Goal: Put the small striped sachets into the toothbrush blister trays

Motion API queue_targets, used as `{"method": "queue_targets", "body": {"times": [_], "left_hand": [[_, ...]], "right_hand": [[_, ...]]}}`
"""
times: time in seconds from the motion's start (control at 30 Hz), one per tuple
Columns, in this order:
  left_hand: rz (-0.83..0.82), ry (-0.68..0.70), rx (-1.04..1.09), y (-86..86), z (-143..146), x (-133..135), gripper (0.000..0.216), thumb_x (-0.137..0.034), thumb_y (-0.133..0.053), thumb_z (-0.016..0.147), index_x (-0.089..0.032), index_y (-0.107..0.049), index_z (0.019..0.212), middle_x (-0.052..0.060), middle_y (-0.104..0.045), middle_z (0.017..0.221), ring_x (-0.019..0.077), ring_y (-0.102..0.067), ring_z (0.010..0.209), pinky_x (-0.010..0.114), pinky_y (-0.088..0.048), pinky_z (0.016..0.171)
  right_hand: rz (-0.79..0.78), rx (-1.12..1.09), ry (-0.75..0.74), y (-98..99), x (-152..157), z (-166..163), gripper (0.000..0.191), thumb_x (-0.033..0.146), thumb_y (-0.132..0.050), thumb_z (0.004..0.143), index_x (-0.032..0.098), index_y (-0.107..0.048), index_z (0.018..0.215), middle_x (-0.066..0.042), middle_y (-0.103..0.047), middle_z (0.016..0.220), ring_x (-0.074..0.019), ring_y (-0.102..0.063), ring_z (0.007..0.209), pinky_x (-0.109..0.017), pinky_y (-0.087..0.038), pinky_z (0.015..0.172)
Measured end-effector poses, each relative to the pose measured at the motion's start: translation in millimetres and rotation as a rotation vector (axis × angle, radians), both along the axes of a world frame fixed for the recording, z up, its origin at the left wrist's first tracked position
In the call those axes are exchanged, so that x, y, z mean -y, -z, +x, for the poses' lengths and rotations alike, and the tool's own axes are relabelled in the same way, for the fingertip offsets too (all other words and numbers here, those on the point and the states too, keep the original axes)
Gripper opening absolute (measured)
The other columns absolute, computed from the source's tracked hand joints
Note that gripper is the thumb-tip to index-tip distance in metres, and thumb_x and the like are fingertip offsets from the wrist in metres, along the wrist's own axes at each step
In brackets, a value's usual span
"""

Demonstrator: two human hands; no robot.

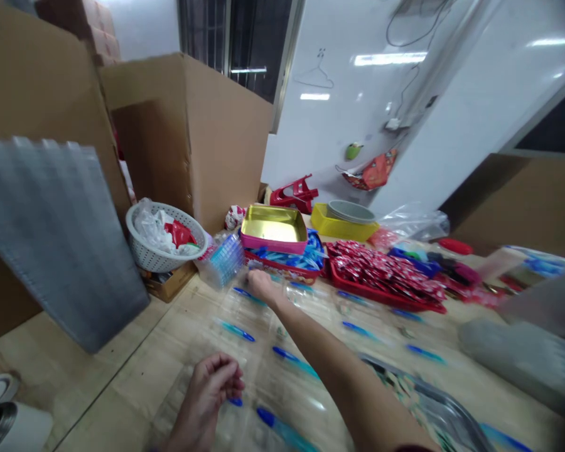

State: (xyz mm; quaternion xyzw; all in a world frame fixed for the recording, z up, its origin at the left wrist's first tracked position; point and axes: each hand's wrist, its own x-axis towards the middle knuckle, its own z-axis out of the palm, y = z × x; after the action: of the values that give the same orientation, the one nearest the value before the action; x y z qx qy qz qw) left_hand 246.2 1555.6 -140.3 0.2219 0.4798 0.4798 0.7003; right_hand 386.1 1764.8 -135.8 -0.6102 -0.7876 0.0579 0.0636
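My right hand [261, 285] is stretched far forward over the clear plastic trays [320, 307], beside the red tray of blue items [289, 256]. Its fingers are bent closed and blurred; whatever they grip is hidden. A blue pen [249, 295] lies just below that hand. My left hand [211, 392] is near the front, its fingers curled together, and I cannot see what is in them. Close beside it the blue end of another pen [235, 402] shows. More blue and teal pens, such as one pen [294, 361], lie spaced out across the clear trays.
A red tray [386, 298] heaped with shiny red packets stands at the back. Left of it are a pink-and-gold tin [274, 229] and a white basket [153, 251] of plastic wrapping. A metal tray [447, 402] sits front right. Cardboard boxes [226, 125] rise behind.
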Motion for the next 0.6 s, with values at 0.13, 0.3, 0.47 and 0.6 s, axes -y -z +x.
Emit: {"method": "queue_targets", "body": {"times": [0.13,0.3,0.47,0.6], "left_hand": [[0.009,0.024,-0.078,-13.0,5.2,12.0,0.044,-0.041,-0.084,0.042,-0.012,-0.063,0.067,0.003,-0.067,0.061,0.0147,-0.061,0.057,0.025,-0.047,0.058],[0.121,0.156,-0.220,-17.7,38.3,33.3,0.033,-0.038,-0.077,0.053,-0.013,-0.062,0.069,0.001,-0.065,0.062,0.0142,-0.059,0.059,0.024,-0.046,0.058],[0.466,0.512,-0.475,-11.2,96.7,73.1,0.013,-0.028,-0.061,0.066,-0.015,-0.062,0.066,0.000,-0.059,0.058,0.0132,-0.053,0.055,0.023,-0.040,0.054],[0.726,0.707,-0.887,-1.6,138.8,103.4,0.011,-0.013,-0.056,0.067,-0.016,-0.065,0.072,0.003,-0.063,0.071,0.0159,-0.057,0.066,0.026,-0.042,0.064]], "right_hand": [[-0.015,-0.082,0.013,-18.8,23.6,13.7,0.023,0.017,-0.048,0.085,0.011,-0.069,0.093,-0.016,-0.070,0.098,-0.0240,-0.063,0.094,-0.027,-0.044,0.078],[-0.026,-0.256,-0.017,-39.8,92.3,75.0,0.023,0.019,-0.047,0.086,0.014,-0.069,0.088,-0.003,-0.069,0.086,-0.0139,-0.061,0.082,-0.019,-0.040,0.070],[-0.180,-0.611,-0.071,-60.0,232.6,163.4,0.014,0.020,-0.057,0.076,0.012,-0.069,0.075,0.000,-0.064,0.066,-0.0124,-0.055,0.062,-0.021,-0.039,0.058],[-0.247,-0.364,-0.029,-58.1,323.7,202.8,0.010,0.014,-0.062,0.070,0.015,-0.070,0.075,-0.003,-0.066,0.072,-0.0152,-0.057,0.070,-0.024,-0.039,0.064]]}}
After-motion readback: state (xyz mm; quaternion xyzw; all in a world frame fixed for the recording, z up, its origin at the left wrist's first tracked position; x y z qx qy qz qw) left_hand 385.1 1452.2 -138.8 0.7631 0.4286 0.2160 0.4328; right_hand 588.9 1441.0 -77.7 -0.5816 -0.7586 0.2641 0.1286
